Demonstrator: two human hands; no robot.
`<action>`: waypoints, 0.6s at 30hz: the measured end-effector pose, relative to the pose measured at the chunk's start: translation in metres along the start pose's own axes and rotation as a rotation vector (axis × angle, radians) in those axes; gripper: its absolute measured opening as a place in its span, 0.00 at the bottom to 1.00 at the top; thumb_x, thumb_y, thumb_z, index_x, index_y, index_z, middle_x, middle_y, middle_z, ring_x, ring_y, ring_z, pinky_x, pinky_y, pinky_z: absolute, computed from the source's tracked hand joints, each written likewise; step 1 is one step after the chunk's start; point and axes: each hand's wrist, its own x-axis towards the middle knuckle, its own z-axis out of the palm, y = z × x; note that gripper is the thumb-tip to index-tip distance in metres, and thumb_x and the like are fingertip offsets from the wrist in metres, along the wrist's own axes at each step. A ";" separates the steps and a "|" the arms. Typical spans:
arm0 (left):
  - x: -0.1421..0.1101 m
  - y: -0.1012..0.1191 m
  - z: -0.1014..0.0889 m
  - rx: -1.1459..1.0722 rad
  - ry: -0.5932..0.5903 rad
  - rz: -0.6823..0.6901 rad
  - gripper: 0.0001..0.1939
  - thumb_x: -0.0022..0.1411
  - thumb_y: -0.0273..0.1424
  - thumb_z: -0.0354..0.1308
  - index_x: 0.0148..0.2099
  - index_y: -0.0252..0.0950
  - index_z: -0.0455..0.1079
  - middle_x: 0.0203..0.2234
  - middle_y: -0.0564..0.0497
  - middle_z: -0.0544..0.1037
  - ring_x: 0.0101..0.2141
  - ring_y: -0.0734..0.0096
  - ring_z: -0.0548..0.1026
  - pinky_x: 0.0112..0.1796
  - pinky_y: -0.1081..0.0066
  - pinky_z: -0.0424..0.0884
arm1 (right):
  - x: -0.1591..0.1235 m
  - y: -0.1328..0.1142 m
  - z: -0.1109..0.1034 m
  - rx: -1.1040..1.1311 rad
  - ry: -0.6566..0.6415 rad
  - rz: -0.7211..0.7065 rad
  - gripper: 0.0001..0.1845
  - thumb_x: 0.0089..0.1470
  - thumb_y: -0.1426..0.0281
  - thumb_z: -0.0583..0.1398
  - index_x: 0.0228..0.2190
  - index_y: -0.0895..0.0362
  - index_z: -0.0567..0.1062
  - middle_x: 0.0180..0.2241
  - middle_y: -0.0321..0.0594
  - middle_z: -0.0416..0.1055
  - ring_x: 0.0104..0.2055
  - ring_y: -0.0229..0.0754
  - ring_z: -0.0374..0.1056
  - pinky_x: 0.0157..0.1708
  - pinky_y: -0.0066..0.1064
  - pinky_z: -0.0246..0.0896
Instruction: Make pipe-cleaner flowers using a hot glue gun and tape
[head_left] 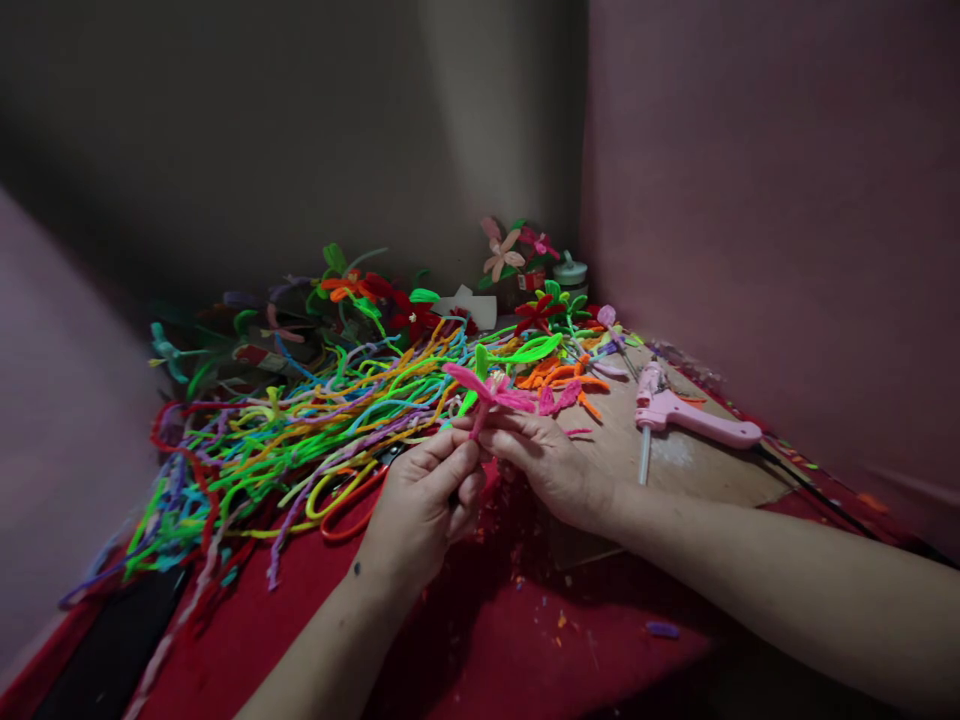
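Observation:
Both my hands meet at the middle of the view over a red cloth [480,640]. My left hand [424,505] pinches the stem of a pink pipe-cleaner flower [489,390] from below, its fingers closed. My right hand [551,465] grips the same flower just under its petals, fingers closed round it. The flower's pink petals spread out above my fingertips, with a green leaf loop behind them.
A big tangle of coloured pipe cleaners [285,430] lies to the left. Finished pipe-cleaner flowers [517,250] stand at the back corner by a small jar [570,272]. A pink glue gun [690,412] rests on a cardboard sheet [697,460] at right. Walls close in behind and right.

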 end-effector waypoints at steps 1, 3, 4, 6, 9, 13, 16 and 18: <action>0.000 0.000 0.000 -0.037 -0.022 -0.017 0.09 0.59 0.35 0.56 0.32 0.35 0.65 0.13 0.62 0.59 0.11 0.87 0.48 0.13 0.83 0.46 | 0.000 0.001 0.000 0.016 -0.002 0.002 0.17 0.50 0.59 0.60 0.36 0.57 0.78 0.30 0.37 0.74 0.37 0.40 0.68 0.46 0.35 0.61; 0.000 0.000 -0.002 -0.105 -0.070 -0.054 0.07 0.60 0.34 0.55 0.33 0.35 0.65 0.13 0.62 0.59 0.11 0.88 0.45 0.12 0.84 0.45 | 0.000 0.003 -0.001 0.055 -0.011 0.015 0.18 0.50 0.58 0.60 0.38 0.57 0.77 0.29 0.37 0.74 0.35 0.40 0.68 0.43 0.35 0.62; 0.001 -0.001 -0.004 -0.138 -0.095 -0.069 0.07 0.61 0.34 0.54 0.33 0.35 0.65 0.13 0.62 0.59 0.10 0.88 0.45 0.12 0.84 0.46 | 0.000 0.004 -0.002 0.070 -0.022 0.027 0.19 0.50 0.58 0.60 0.39 0.57 0.77 0.29 0.37 0.73 0.33 0.39 0.68 0.41 0.34 0.62; 0.002 -0.003 -0.008 -0.205 -0.149 -0.088 0.08 0.62 0.33 0.53 0.33 0.35 0.66 0.12 0.62 0.58 0.10 0.88 0.43 0.11 0.85 0.47 | -0.001 0.006 -0.003 0.088 -0.048 0.046 0.20 0.51 0.58 0.59 0.41 0.57 0.76 0.28 0.37 0.72 0.31 0.38 0.66 0.38 0.32 0.61; 0.005 -0.007 -0.014 -0.305 -0.237 -0.098 0.10 0.63 0.33 0.51 0.32 0.34 0.67 0.11 0.63 0.56 0.09 0.89 0.39 0.09 0.85 0.49 | -0.002 0.008 -0.005 0.102 -0.077 0.049 0.17 0.53 0.59 0.58 0.39 0.57 0.77 0.28 0.37 0.71 0.31 0.36 0.64 0.38 0.30 0.59; 0.006 -0.010 -0.016 -0.330 -0.264 -0.105 0.09 0.63 0.31 0.50 0.32 0.33 0.67 0.11 0.63 0.56 0.09 0.89 0.39 0.09 0.85 0.49 | -0.002 0.006 -0.003 0.100 -0.046 0.041 0.15 0.52 0.60 0.59 0.33 0.58 0.78 0.26 0.36 0.70 0.28 0.34 0.60 0.33 0.28 0.57; 0.004 -0.006 -0.013 -0.259 -0.198 -0.113 0.09 0.62 0.32 0.52 0.31 0.34 0.67 0.11 0.62 0.58 0.09 0.88 0.42 0.10 0.84 0.48 | -0.002 0.006 -0.002 0.131 -0.025 0.034 0.16 0.51 0.59 0.60 0.32 0.59 0.77 0.24 0.35 0.69 0.25 0.34 0.59 0.30 0.27 0.56; 0.002 -0.003 -0.009 -0.163 -0.144 -0.106 0.09 0.61 0.34 0.53 0.31 0.34 0.66 0.12 0.61 0.60 0.10 0.87 0.45 0.11 0.83 0.48 | -0.001 0.006 -0.001 0.157 -0.015 0.002 0.17 0.50 0.58 0.60 0.33 0.59 0.77 0.23 0.34 0.68 0.24 0.34 0.59 0.29 0.27 0.56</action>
